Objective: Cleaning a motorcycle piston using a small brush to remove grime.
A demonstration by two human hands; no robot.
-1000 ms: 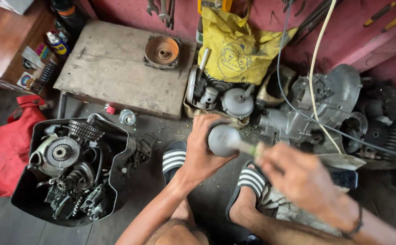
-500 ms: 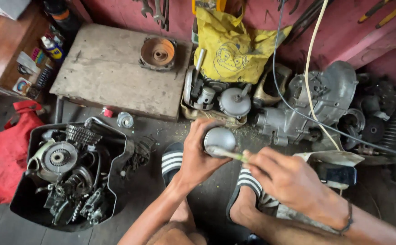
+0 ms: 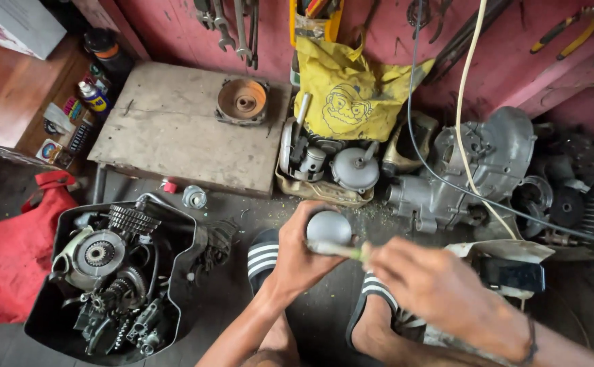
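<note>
Left hand (image 3: 297,255) has drifted lower with the grey round part (image 3: 329,228), fingers clenched around it; right hand (image 3: 439,289) grips a green-handled tool (image 3: 341,250) against its underside

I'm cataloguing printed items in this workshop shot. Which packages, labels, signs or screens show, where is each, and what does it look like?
Yellow bag: against the red wall, top centre; crumpled, with a dark line drawing.
Spray can: left of the wooden board; blue and yellow label, red cap.
Small packets: floor at left; flat, multicoloured.
White box: top left corner; pale with faint print.
Dark screen-like device: right, beside the person's right hand; black, rectangular, unlit.
</note>
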